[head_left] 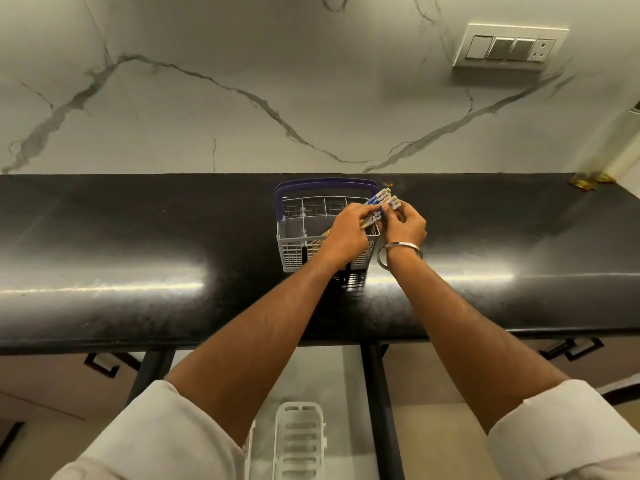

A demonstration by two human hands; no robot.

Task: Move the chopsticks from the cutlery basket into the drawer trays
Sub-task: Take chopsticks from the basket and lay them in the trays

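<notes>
Head view: left hand [346, 230] and right hand [407, 225] pinch chopsticks [379, 204] above basket [294, 244].

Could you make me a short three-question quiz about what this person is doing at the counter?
1. True or false: both hands are on the bundle of chopsticks.
2. Where does the cutlery basket stand: A) inside the open drawer, B) on the black countertop, C) on the floor?
3. Fill in: the white slotted tray lies ____ the counter's edge, near the bottom of the view.

Key
1. True: the left hand grips the bundle over the basket, and the fingers of the right hand pinch its patterned ends.
2. B
3. below
</notes>
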